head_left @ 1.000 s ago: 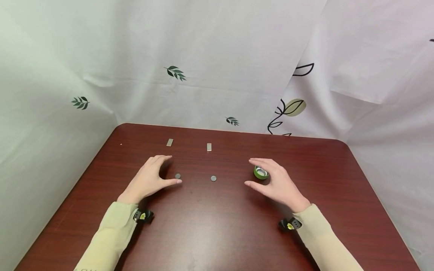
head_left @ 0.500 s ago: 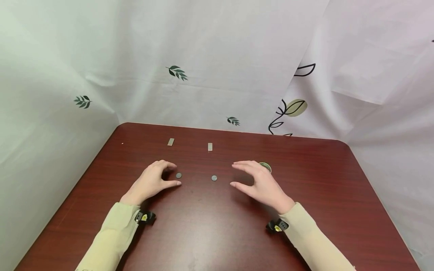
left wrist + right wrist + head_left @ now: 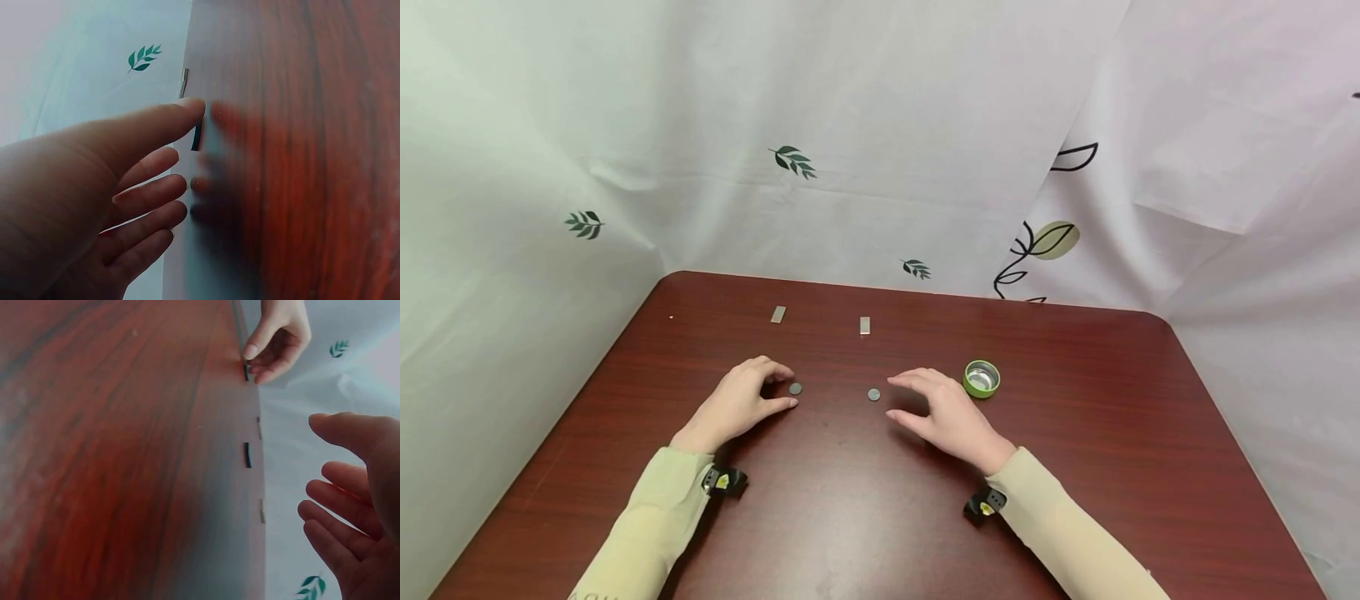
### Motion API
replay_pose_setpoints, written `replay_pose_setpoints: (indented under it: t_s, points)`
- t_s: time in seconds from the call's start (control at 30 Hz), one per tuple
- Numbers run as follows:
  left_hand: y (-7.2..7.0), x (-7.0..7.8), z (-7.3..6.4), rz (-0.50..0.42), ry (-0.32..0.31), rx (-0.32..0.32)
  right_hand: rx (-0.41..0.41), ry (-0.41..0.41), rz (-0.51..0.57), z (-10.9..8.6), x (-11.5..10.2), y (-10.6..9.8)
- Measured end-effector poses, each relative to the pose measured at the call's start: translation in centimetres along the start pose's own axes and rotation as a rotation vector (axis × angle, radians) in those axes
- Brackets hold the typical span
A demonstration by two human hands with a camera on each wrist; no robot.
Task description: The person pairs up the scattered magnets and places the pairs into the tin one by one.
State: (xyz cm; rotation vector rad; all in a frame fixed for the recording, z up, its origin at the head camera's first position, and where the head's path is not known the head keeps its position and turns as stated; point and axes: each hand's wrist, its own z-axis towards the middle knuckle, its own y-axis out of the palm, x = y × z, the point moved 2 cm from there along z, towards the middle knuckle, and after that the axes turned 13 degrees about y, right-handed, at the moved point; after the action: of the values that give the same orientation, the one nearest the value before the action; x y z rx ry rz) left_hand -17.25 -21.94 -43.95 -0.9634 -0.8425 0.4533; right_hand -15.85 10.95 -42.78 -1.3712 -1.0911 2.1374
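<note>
My left hand (image 3: 737,398), thumb and fingers spread apart, is at a small round grey disc (image 3: 795,388) on the tabletop. In the left wrist view that disc (image 3: 197,135) shows as a dark edge just past the thumb tip. To the right lies a second grey disc (image 3: 874,394), a short way off the parted thumb and fingers of my right hand (image 3: 946,414). Neither hand grips anything. Beyond my right hand sits a small round green bowl (image 3: 981,379) with a shiny metal inside, close behind the knuckles.
Two flat silvery rectangles lie farther back on the dark red table (image 3: 850,508), a left rectangle (image 3: 778,314) and a right rectangle (image 3: 865,326). A white leaf-printed cloth (image 3: 865,125) hangs behind the table and at its sides.
My right hand has moved left from in front of the green bowl towards the right disc, uncovering the bowl. My left hand's thumb and fingers have drawn slightly closer together at the left disc.
</note>
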Motion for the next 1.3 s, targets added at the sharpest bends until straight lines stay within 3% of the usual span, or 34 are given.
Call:
replay_pose_setpoints:
  t_s: [0.63,1.3]
  points:
    - [0.1,0.1,0.6,-0.018,0.007,-0.009,-0.083,0.162,-0.004,3.1,0.9,2.5]
    - [0.2,0.3,0.7,-0.008,-0.003,-0.02,-0.127,0.18,-0.041,4.1,0.4,3.2]
